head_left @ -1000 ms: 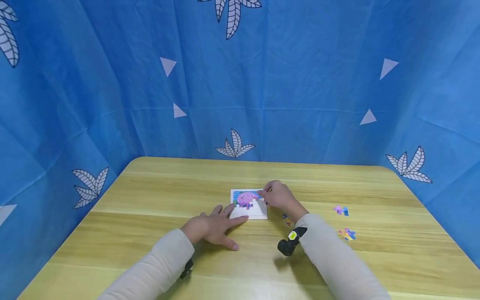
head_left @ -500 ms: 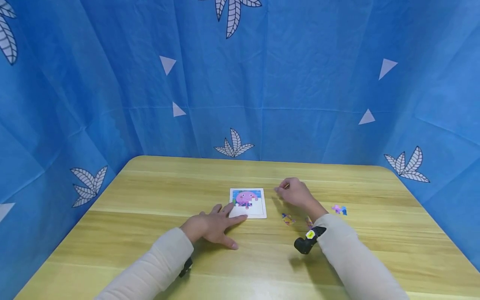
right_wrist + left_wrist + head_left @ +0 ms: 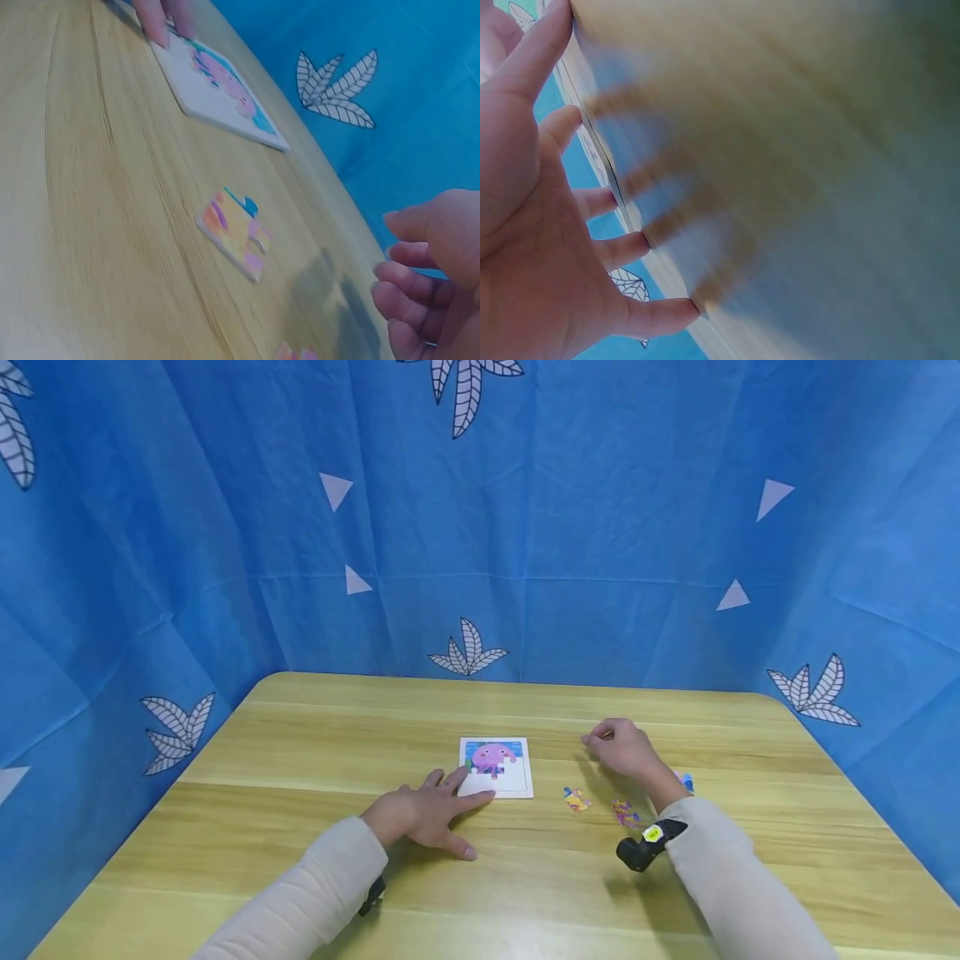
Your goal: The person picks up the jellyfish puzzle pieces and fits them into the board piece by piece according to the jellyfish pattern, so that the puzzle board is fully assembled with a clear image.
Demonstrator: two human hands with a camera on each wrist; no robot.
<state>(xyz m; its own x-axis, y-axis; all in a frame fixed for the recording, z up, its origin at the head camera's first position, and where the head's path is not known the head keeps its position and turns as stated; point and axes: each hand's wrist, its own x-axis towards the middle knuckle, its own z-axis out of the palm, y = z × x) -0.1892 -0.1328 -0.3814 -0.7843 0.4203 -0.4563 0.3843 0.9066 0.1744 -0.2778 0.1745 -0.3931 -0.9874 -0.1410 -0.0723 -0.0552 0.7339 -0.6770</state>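
A white puzzle board (image 3: pixel 513 787) lies on the table, its upper part filled with pieces forming a pink octopus on blue. My left hand (image 3: pixel 427 817) is spread flat, two fingertips resting on the board's lower left edge; the left wrist view shows its fingers straight. Right of the board, my right hand (image 3: pixel 626 750) hovers above the table with loosely bent fingers, holding nothing in the right wrist view. A yellow puzzle piece (image 3: pixel 232 232) lies between board and right hand. Nearer the right forearm is a purple-and-orange piece (image 3: pixel 625 813).
A blue-and-pink piece (image 3: pixel 686 782) is partly covered by the right wrist. The wooden table (image 3: pixel 360 718) ends in front of a blue curtain (image 3: pixel 622 527) with leaf prints. A black wrist camera (image 3: pixel 641 853) sticks out under the right sleeve.
My right hand has left the board's upper right corner and moved rightward, uncovering the yellow and purple-and-orange pieces. The left hand stays in place.
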